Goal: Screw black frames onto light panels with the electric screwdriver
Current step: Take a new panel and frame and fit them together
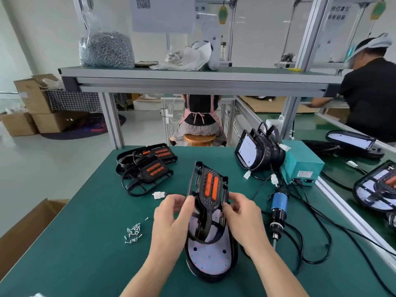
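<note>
A black frame (209, 189) with two orange strips is tilted up over a light panel (211, 259), a white board with red dots in a black shell lying on the green mat. My left hand (171, 219) grips the frame's left edge. My right hand (242, 219) pinches its right edge. The electric screwdriver (278, 209), blue and black with its bit toward me, lies on the mat to the right of my right hand. A small heap of silver screws (134, 233) sits left of my left hand.
More black frames (147, 166) are piled at the back left of the mat. Finished light panels (257, 151) lean against a teal power box (302, 166) at the back right, with black cables (317, 239) looping over the mat. A white connector (159, 195) lies near the frame.
</note>
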